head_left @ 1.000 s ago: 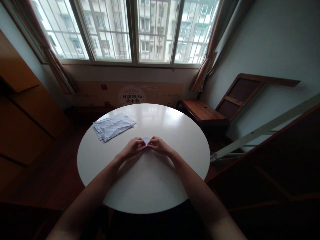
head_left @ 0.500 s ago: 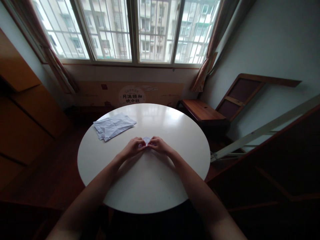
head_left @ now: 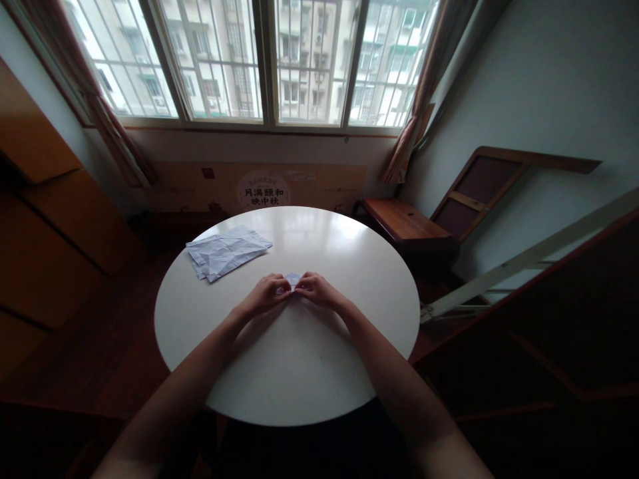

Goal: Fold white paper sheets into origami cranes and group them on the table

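Note:
A small piece of folded pale paper (head_left: 293,279) is pinched between my two hands over the middle of the white round table (head_left: 294,372). My left hand (head_left: 268,293) grips its left side, fingers curled and thumb pressed in. On the other side my right hand (head_left: 315,290) holds it in the same way, its fingertips almost meeting those of the left. Most of the paper is hidden behind the fingers. Several creased sheets of pale paper (head_left: 227,253) lie in a loose stack at the table's far left.
A wooden bench (head_left: 407,219) stands behind the table on the right. Beside it, a framed wooden panel (head_left: 479,183) leans at the wall. Wooden cabinets (head_left: 54,233) line the left side, and a barred window (head_left: 269,60) fills the back wall.

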A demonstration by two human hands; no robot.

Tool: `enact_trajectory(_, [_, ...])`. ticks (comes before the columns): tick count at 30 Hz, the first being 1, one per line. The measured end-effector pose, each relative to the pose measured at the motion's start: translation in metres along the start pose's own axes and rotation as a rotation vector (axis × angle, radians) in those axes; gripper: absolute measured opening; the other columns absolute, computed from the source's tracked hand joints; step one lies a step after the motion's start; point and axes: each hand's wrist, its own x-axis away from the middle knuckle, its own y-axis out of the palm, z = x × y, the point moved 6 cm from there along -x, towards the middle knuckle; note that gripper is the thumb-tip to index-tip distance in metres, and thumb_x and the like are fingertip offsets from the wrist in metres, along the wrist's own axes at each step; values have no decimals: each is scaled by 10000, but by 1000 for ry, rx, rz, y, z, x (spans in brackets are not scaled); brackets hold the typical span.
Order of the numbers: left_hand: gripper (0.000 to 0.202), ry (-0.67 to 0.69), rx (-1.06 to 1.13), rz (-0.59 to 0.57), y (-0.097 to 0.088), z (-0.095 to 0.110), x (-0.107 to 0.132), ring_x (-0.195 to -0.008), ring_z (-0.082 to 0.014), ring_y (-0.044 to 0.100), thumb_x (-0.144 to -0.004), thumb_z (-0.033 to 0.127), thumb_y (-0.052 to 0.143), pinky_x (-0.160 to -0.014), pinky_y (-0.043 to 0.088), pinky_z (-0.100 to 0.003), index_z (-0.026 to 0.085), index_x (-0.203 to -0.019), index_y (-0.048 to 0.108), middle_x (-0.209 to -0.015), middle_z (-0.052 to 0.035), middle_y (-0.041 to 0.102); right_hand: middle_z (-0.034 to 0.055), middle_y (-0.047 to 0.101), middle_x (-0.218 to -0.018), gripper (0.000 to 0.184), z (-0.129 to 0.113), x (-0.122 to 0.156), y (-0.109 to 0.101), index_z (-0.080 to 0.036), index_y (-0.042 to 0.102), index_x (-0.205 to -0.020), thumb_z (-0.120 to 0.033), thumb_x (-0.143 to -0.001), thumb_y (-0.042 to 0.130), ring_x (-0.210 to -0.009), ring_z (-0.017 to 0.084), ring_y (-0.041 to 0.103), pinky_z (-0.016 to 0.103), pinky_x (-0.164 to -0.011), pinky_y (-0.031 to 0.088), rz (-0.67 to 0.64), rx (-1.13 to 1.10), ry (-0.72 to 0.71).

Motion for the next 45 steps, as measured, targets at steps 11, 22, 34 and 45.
enact_trajectory(11, [226,-9,5,2,1,-2,0,-795,-179,573,-877,388,605,-756,435,-292,194,-813,702,-824,-53,653,58,640,-899,101,-1,0,0,-166,756,-882,-217,-824,691,-807,136,597,264,-783,459,-6,2,12])
enact_trajectory(22, [235,4,0,11,1,-2,0,-784,-175,574,-879,396,605,-750,429,-285,195,-806,701,-811,-48,645,57,641,-897,99,-1,0,0,-171,757,-875,-223,-823,690,-824,143,607,259,-785,463,4,-6,1])
enact_trajectory(34, [218,-1,-4,6,2,-3,-1,-792,-173,574,-879,378,608,-758,421,-282,193,-803,694,-816,-42,651,63,642,-902,100,-3,0,-1,-160,756,-875,-213,-823,688,-821,144,613,257,-780,462,-2,-4,8])
enact_trajectory(45, [238,-9,-5,7,0,0,0,-796,-176,574,-882,394,597,-759,427,-282,192,-802,695,-813,-46,649,56,639,-890,93,1,0,0,-172,756,-870,-214,-821,690,-810,144,608,258,-771,459,1,-11,-1])
